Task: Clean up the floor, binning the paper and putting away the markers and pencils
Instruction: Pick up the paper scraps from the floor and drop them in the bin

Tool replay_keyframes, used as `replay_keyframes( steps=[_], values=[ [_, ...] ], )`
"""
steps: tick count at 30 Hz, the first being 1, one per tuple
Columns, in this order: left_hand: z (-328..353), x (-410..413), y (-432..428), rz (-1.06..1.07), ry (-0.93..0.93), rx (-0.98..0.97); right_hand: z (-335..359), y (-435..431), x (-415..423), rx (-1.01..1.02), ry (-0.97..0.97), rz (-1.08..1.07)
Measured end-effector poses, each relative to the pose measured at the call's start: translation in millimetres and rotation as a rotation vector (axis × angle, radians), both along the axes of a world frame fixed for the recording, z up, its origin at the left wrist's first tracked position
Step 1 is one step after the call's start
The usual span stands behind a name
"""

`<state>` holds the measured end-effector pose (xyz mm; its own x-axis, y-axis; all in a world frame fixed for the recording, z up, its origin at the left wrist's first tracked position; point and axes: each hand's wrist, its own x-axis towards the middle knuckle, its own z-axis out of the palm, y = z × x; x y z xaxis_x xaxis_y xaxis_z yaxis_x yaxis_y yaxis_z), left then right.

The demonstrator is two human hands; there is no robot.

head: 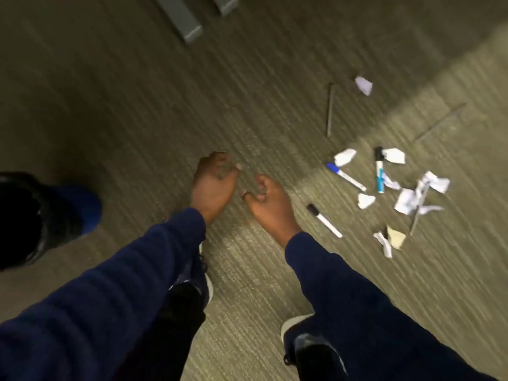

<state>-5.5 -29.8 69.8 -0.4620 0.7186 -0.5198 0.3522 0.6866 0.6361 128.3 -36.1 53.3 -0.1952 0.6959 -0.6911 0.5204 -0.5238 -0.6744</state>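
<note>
With the left hand (213, 185) and right hand (270, 200) both loosely curled and empty over bare carpet (137, 105), the risk is missing the thin pencils (330, 108), which blend in beside the paper scraps (406, 199) and markers (324, 220) scattered to the right.

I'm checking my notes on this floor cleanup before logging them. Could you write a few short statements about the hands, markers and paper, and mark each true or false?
1. Both hands hold nothing. True: the left hand and right hand are empty, fingers loosely curled.
2. Three markers lie on the carpet. True: a blue-capped marker, a black-capped marker and a teal-labelled marker.
3. The paper scraps are already binned. False: they lie scattered on the carpet.
4. The mess lies left of the hands. False: it lies to their right.
</note>
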Motion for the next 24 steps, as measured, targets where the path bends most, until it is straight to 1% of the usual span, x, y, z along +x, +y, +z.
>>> replay_keyframes(
  steps=[3,5,7,9,11,14,17,22,24],
  values=[
    [-6.6,80.9,13.1,-0.262,-0.024,0.037,-5.8,-5.4,75.6,0.018,-0.052,-0.164],
    [-14.8,127.5,19.8,-0.388,-0.025,0.059,-11.1,-11.1,119.8,0.029,-0.09,-0.246],
    [-24.5,168.3,25.0,-0.504,-0.028,0.043,-17.4,-19.9,158.6,0.034,-0.113,-0.329],
    [-37.9,201.5,30.5,-0.632,-0.001,0.019,-27.0,-30.8,192.3,0.048,-0.16,-0.383],
    [-54.7,224.0,38.8,-0.747,0.069,-0.004,-40.3,-41.3,219.3,0.049,-0.225,-0.395],
    [-81.7,248.8,57.1,-0.939,0.168,-0.05,-67.2,-52.6,252.2,0.057,-0.32,-0.344],
    [-116.6,261.6,83.2,-1.06,0.289,-0.119,-102.3,-49.8,266.7,0.11,-0.456,-0.155],
    [-158.8,270.3,109.5,-1.175,0.491,-0.066,-157.9,-20.0,266.8,0.198,-0.57,0.062],
    [-175.5,265.5,109.5,-1.206,0.53,-0.029,-173.9,-13.2,265.9,0.198,-0.614,0.102]
  ],
)
